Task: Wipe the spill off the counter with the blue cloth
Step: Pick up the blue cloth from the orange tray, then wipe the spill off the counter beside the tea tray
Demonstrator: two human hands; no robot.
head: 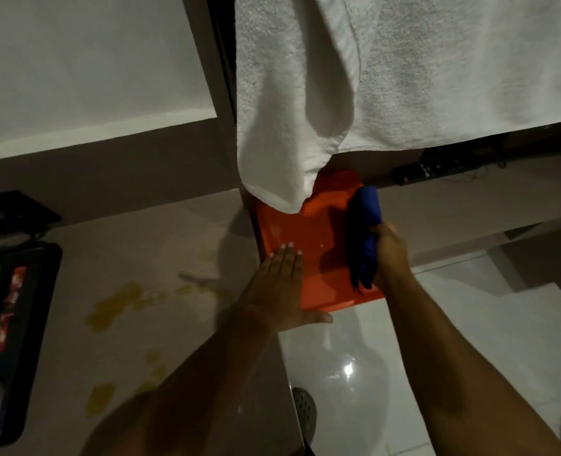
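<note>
A yellow spill [116,306] spreads in patches across the pale counter [134,232], left of my arms. My right hand [391,255] is shut on the bunched blue cloth [364,232], holding it over the right side of an orange tray [308,232] at the counter's right edge. My left hand [280,287] lies flat with its fingers spread, palm down on the tray's left front part and the counter edge. The cloth is apart from the spill.
A white towel [371,77] hangs from above over the tray's far end. A black tray with packets [15,324] sits at the counter's left. A dark remote-like object [433,167] lies on a ledge at the right. White floor tiles [470,324] lie below.
</note>
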